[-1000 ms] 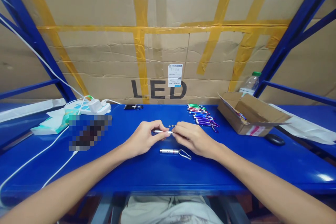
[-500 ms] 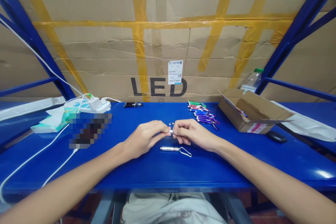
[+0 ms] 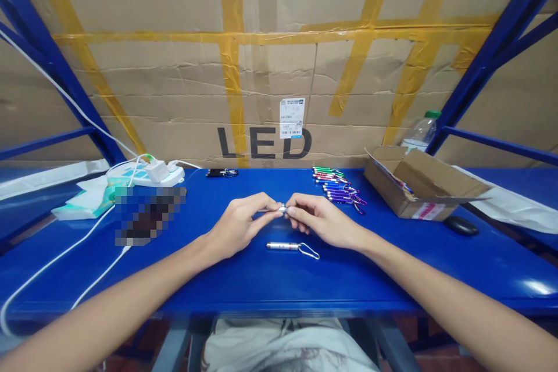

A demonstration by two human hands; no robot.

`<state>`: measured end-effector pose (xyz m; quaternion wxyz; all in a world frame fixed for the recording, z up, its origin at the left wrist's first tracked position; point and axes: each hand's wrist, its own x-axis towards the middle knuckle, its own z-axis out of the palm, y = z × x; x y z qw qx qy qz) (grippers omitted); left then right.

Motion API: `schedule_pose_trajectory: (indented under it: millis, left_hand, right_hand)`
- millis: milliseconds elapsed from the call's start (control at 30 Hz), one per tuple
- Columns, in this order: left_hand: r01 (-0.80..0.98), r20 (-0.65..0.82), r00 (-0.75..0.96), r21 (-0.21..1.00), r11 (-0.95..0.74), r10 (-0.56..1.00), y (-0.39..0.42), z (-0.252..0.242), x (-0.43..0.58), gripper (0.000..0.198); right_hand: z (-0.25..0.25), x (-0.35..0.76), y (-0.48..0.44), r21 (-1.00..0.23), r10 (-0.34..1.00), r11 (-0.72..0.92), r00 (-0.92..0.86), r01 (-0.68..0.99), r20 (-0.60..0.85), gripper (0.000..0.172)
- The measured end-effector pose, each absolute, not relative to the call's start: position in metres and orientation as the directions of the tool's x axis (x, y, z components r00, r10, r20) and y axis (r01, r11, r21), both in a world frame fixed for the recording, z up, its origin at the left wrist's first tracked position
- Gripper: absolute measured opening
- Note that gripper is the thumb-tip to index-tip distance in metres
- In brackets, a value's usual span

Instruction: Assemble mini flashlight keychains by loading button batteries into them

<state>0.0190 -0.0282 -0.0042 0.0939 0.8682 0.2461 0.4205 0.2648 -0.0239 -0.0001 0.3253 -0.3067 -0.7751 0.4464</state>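
Observation:
My left hand (image 3: pixel 242 222) and my right hand (image 3: pixel 317 218) meet above the middle of the blue table (image 3: pixel 270 279). Both are closed in a pinch on a small silver tube (image 3: pixel 279 209), the left on its body and the right at its end. Just in front of my hands lies a silver keychain flashlight (image 3: pixel 291 247) with a carabiner clip. A row of coloured keychain flashlights (image 3: pixel 339 189) lies behind my right hand.
An open cardboard box (image 3: pixel 421 185) stands at the right with a plastic bottle (image 3: pixel 419 131) behind it and a dark oval object (image 3: pixel 459 225) beside it. A power strip (image 3: pixel 146 175), white cables and a tissue pack (image 3: pixel 85 202) sit at the left. A black flashlight (image 3: pixel 221 173) lies by the cardboard wall.
My hands have lifted the silver tube slightly and drawn closer together at its end. The flashlight on the table has not moved.

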Motion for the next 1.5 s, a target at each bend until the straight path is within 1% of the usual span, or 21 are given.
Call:
schedule_pose_trajectory:
  millis: [33,100,167,233,267,300,367,433,500,567,633,667,733,967,1067,1133,1200,1267,1333,1433,1500]
  left_hand:
    - [0.349,0.673,0.528,0.384,-0.855,0.518,-0.027,-0.004,0.019,0.008]
    - [0.354,0.643,0.527,0.428,-0.831,0.556,-0.027,-0.004,0.019,0.01]
    - [0.357,0.612,0.515,0.484,-0.799,0.6,-0.027,-0.004,0.019,0.011]
    - [0.351,0.596,0.5,0.523,-0.777,0.628,-0.028,-0.003,0.02,0.011]
    - [0.346,0.598,0.498,0.527,-0.776,0.628,-0.028,-0.002,0.02,0.011]
    - [0.34,0.607,0.501,0.517,-0.785,0.617,-0.029,-0.002,0.02,0.01]
    - [0.328,0.637,0.524,0.462,-0.824,0.566,-0.03,-0.003,0.019,0.007]
    - [0.312,0.67,0.559,0.374,-0.873,0.488,-0.03,-0.003,0.018,0.005]
    - [0.298,0.702,0.589,0.272,-0.915,0.401,-0.03,-0.005,0.017,0.004]
    - [0.289,0.728,0.61,0.163,-0.943,0.312,-0.029,-0.006,0.016,0.006]
    - [0.283,0.746,0.623,0.065,-0.957,0.235,-0.029,-0.006,0.016,0.008]
    - [0.282,0.752,0.626,0.032,-0.959,0.209,-0.029,-0.006,0.016,0.009]
    - [0.284,0.763,0.614,0.024,-0.959,0.201,-0.029,-0.006,0.017,0.01]
    - [0.291,0.763,0.552,0.203,-0.935,0.337,-0.028,-0.009,0.019,0.007]
    - [0.321,0.736,0.515,0.31,-0.895,0.439,-0.029,-0.009,0.02,0.004]
    - [0.345,0.706,0.481,0.392,-0.853,0.519,-0.03,-0.007,0.022,0.005]
    - [0.376,0.676,0.437,0.462,-0.803,0.594,-0.032,-0.005,0.024,0.007]
    - [0.399,0.652,0.393,0.514,-0.759,0.648,-0.033,-0.003,0.026,0.009]
    - [0.405,0.634,0.369,0.548,-0.732,0.679,-0.033,-0.001,0.027,0.011]
    - [0.381,0.619,0.398,0.559,-0.736,0.677,-0.033,-0.001,0.026,0.013]
    - [0.36,0.625,0.438,0.536,-0.763,0.646,-0.032,-0.003,0.024,0.013]
  right_hand:
    - [-0.002,0.266,-0.024,-0.822,0.741,0.519,-0.603,0.236,0.295,0.032]
    - [-0.004,0.269,-0.024,-0.621,0.653,0.714,-0.627,0.323,0.425,0.028]
    - [-0.005,0.272,-0.024,-0.425,0.544,0.832,-0.669,0.356,0.506,0.027]
    - [-0.004,0.273,-0.026,-0.316,0.477,0.879,-0.691,0.358,0.543,0.026]
    - [-0.004,0.273,-0.026,-0.31,0.469,0.883,-0.691,0.353,0.55,0.026]
    - [-0.003,0.272,-0.028,-0.342,0.484,0.874,-0.682,0.345,0.548,0.025]
    - [0.0,0.268,-0.029,-0.527,0.582,0.792,-0.64,0.307,0.502,0.025]
    - [0.002,0.265,-0.03,-0.778,0.711,0.586,-0.605,0.227,0.359,0.028]
    - [0.003,0.263,-0.028,-0.947,0.77,0.299,-0.615,0.113,0.17,0.029]
    - [0.003,0.262,-0.025,-1.0,0.756,0.029,-0.655,0.007,0.017,0.03]
    - [0.002,0.263,-0.022,-0.986,0.718,-0.156,-0.693,-0.063,-0.069,0.031]
    - [0.001,0.263,-0.021,-0.975,0.699,-0.205,-0.71,-0.083,-0.086,0.033]
    - [0.0,0.264,-0.02,-0.972,0.685,-0.215,-0.725,-0.099,-0.077,0.036]
    - [-0.003,0.261,-0.02,-0.995,0.801,0.078,-0.59,-0.057,0.096,0.043]
    - [-0.007,0.259,-0.021,-0.965,0.823,0.263,-0.519,-0.011,0.23,0.037]
    - [-0.009,0.26,-0.022,-0.875,0.79,0.473,-0.489,0.102,0.37,0.028]
    - [-0.011,0.262,-0.024,-0.702,0.7,0.674,-0.502,0.228,0.508,0.021]
    - [-0.013,0.266,-0.024,-0.522,0.591,0.799,-0.548,0.299,0.592,0.019]
    - [-0.015,0.271,-0.023,-0.404,0.521,0.853,-0.593,0.33,0.615,0.02]
    - [-0.015,0.274,-0.022,-0.34,0.491,0.871,-0.644,0.355,0.587,0.022]
    - [-0.012,0.274,-0.023,-0.388,0.513,0.856,-0.655,0.342,0.555,0.023]
